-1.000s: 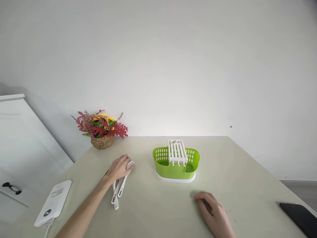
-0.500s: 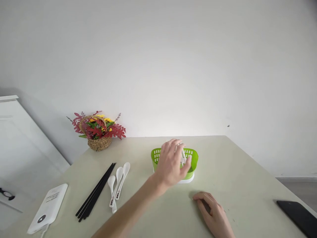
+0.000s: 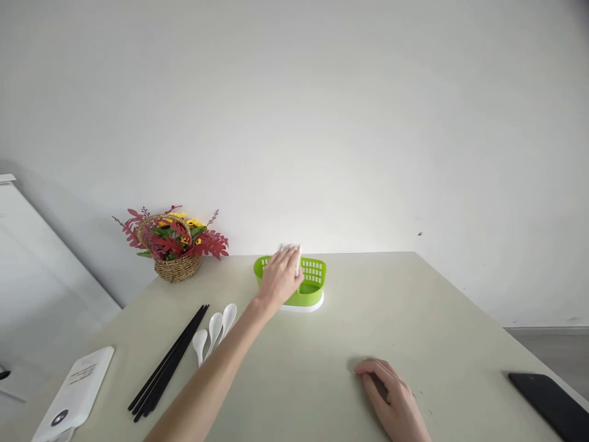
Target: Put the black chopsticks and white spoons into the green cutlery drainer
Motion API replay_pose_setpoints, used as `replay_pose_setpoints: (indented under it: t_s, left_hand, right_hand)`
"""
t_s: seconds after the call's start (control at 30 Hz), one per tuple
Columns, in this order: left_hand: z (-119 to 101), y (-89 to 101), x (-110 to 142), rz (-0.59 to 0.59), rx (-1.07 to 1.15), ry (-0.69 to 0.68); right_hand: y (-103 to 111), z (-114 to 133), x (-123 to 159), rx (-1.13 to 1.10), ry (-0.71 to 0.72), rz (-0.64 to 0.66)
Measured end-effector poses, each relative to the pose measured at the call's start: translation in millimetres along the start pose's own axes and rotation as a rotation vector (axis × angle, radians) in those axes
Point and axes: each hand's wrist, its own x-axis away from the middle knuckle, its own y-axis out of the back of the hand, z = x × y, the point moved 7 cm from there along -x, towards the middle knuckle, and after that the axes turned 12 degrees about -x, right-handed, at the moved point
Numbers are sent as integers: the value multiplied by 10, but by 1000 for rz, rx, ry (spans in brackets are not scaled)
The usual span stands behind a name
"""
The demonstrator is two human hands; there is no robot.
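My left hand (image 3: 279, 277) reaches across the table and grips the white handle of a green plastic cutlery caddy (image 3: 311, 288) standing on a white base near the far edge. Its fingers wrap over the handle and hide most of it. My right hand (image 3: 391, 402) rests palm down on the table (image 3: 437, 319) at the near right, fingers loosely curled and holding nothing. Three white spoons (image 3: 214, 328) and a bundle of black chopsticks (image 3: 168, 362) lie side by side at the near left.
A wicker basket of red and yellow artificial flowers (image 3: 172, 245) stands at the back left against the wall. A white power bank (image 3: 73, 393) lies at the near left edge. A black phone (image 3: 550, 402) lies at the near right edge.
My left hand left the spoons, crossed to the green caddy and took its handle. The caddy has slid left and farther back. My right hand stayed put.
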Motion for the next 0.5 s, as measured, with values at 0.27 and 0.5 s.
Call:
replay_pose_setpoints:
  t_s: [0.27,0.5]
  left_hand:
    - [1053,4,252,87,-100,82]
    - [1645,36,433,179,-206,105]
  right_hand:
    - [10,51,1,-1,-2,-14]
    - [-10,-7,10,-17,-34,22]
